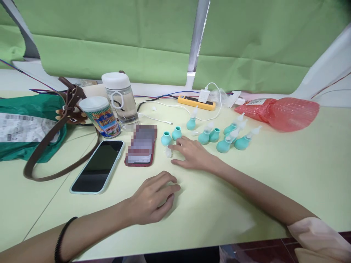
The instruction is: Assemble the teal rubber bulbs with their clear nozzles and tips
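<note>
My right hand (193, 153) reaches across the table with its fingers apart. Its index fingertip is at a small clear plastic nozzle (168, 152); whether it touches cannot be made out. Just beyond the fingers stand two teal rubber bulbs without nozzles, one on the left (166, 138) and one (177, 133) partly behind the hand. My left hand (155, 197) rests nearer the front edge, holding nothing, its fingers loosely bent and apart. Further right are several teal bulbs with clear nozzles, such as a nasal aspirator (242, 141), and an open-necked bulb (214, 135).
Left of my hands lie a red-cased phone (139, 146) and a pale-cased phone (97, 168). Behind them stand a printed tub (102, 120) and a water bottle (127, 106). A yellow power strip (196, 103), a white cable and a red bubble-wrap bag (285, 113) lie at the back.
</note>
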Demonstrator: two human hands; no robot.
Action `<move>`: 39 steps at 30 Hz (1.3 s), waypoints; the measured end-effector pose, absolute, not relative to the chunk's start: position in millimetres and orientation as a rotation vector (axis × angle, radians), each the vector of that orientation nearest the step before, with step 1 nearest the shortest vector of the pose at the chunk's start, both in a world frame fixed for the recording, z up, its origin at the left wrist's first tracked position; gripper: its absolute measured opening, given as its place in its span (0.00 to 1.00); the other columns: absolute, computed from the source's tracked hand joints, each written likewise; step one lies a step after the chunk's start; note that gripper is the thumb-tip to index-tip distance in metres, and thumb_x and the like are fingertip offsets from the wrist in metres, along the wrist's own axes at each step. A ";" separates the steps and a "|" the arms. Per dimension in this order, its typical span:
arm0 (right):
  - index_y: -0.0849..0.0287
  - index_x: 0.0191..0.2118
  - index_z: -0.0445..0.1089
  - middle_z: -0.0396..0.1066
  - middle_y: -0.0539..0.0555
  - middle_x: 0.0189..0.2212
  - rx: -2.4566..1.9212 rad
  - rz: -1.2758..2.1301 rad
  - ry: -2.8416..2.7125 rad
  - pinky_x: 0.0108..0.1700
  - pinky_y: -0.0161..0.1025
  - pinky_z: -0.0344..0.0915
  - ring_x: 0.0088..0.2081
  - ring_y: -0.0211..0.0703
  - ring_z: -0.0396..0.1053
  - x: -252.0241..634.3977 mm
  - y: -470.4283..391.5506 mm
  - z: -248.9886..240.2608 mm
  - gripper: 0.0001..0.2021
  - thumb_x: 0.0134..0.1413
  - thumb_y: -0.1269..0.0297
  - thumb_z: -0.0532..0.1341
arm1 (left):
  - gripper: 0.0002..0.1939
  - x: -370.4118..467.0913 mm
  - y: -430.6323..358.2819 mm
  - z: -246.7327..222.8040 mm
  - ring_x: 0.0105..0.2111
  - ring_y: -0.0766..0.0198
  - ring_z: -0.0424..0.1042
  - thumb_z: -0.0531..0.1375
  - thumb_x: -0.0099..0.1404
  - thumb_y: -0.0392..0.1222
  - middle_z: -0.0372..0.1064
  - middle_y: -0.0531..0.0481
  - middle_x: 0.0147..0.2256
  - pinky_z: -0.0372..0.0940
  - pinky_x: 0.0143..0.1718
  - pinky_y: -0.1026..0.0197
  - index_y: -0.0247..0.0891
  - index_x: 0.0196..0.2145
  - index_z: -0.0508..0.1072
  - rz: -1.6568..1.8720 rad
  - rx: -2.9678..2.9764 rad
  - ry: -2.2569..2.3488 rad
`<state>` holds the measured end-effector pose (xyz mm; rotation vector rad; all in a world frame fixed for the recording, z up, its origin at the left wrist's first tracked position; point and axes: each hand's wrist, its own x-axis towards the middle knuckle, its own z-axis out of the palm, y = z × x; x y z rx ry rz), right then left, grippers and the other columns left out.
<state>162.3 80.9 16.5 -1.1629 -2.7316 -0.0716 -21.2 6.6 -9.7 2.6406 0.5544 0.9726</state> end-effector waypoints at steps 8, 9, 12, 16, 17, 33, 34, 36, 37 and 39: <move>0.62 0.27 0.68 0.64 0.58 0.36 -1.054 -0.062 -2.506 0.37 0.43 0.59 0.40 0.47 0.56 152.1 79.2 -6.9 0.10 0.49 0.60 0.56 | 0.11 -20.5 6.8 -10.2 0.33 0.58 0.63 0.52 0.54 0.26 0.64 0.38 0.33 0.63 0.29 0.57 0.29 0.37 0.66 0.995 2.598 0.582; 0.62 0.22 0.66 0.65 0.58 0.36 -1.025 -0.051 -2.498 0.38 0.43 0.59 0.40 0.47 0.57 152.0 79.1 -8.3 0.12 0.48 0.60 0.56 | 0.11 -20.4 6.9 -10.1 0.33 0.59 0.63 0.52 0.54 0.26 0.64 0.39 0.33 0.63 0.29 0.57 0.29 0.36 0.66 0.993 2.595 0.587; 0.61 0.17 0.61 0.66 0.57 0.31 -0.997 -0.017 -2.451 0.37 0.42 0.58 0.37 0.45 0.59 149.1 77.3 -10.6 0.14 0.48 0.61 0.55 | 0.10 -20.3 7.2 -9.9 0.32 0.59 0.62 0.52 0.54 0.25 0.64 0.39 0.32 0.62 0.29 0.56 0.29 0.35 0.67 0.993 2.593 0.593; 0.64 0.35 0.63 0.65 0.57 0.32 -1.045 0.090 -2.403 0.36 0.39 0.59 0.35 0.42 0.61 142.4 74.6 -8.6 0.11 0.47 0.61 0.55 | 0.10 -20.4 6.9 -10.2 0.32 0.59 0.62 0.52 0.54 0.26 0.64 0.39 0.32 0.62 0.30 0.56 0.29 0.35 0.67 0.989 2.596 0.601; 0.65 0.40 0.61 0.64 0.57 0.34 -1.061 0.118 -2.426 0.36 0.38 0.60 0.36 0.43 0.62 140.7 74.3 -7.5 0.15 0.48 0.61 0.54 | 0.10 -20.5 6.7 -10.4 0.32 0.59 0.62 0.52 0.54 0.26 0.64 0.40 0.32 0.62 0.30 0.56 0.29 0.35 0.67 0.978 2.597 0.606; 0.61 0.34 0.61 0.65 0.49 0.22 -1.121 0.622 -2.342 0.29 0.33 0.60 0.23 0.34 0.63 142.7 60.1 8.3 0.06 0.48 0.68 0.53 | 0.15 -19.9 8.5 -10.1 0.35 0.61 0.62 0.54 0.56 0.30 0.60 0.43 0.38 0.62 0.35 0.56 0.35 0.43 0.60 1.149 2.354 1.024; 0.61 0.34 0.59 0.64 0.49 0.23 -1.087 0.837 -2.230 0.28 0.33 0.61 0.23 0.33 0.63 146.1 55.5 8.3 0.05 0.48 0.67 0.53 | 0.16 -19.9 9.3 -9.8 0.35 0.62 0.62 0.54 0.57 0.31 0.58 0.43 0.39 0.62 0.35 0.58 0.36 0.44 0.59 1.145 2.284 1.080; 0.60 0.33 0.55 0.64 0.49 0.25 -0.970 1.328 -1.966 0.27 0.33 0.63 0.24 0.33 0.64 152.2 45.7 7.1 0.07 0.49 0.65 0.54 | 0.16 -19.9 11.1 -9.3 0.34 0.64 0.63 0.54 0.59 0.34 0.59 0.44 0.40 0.63 0.33 0.60 0.37 0.45 0.59 1.094 2.179 1.108; 0.60 0.33 0.54 0.64 0.50 0.26 -0.905 1.527 -1.852 0.28 0.34 0.64 0.25 0.34 0.66 154.6 41.0 6.1 0.08 0.49 0.63 0.55 | 0.15 -19.8 11.9 -9.3 0.34 0.64 0.63 0.54 0.59 0.35 0.61 0.45 0.39 0.63 0.32 0.61 0.38 0.45 0.60 1.061 2.147 1.088; 0.59 0.33 0.53 0.64 0.50 0.27 -0.807 1.780 -1.704 0.31 0.37 0.66 0.28 0.36 0.67 158.1 33.2 4.5 0.10 0.50 0.61 0.55 | 0.11 -19.6 13.1 -9.6 0.32 0.65 0.64 0.53 0.60 0.36 0.64 0.48 0.34 0.63 0.31 0.63 0.38 0.42 0.63 1.017 2.120 1.024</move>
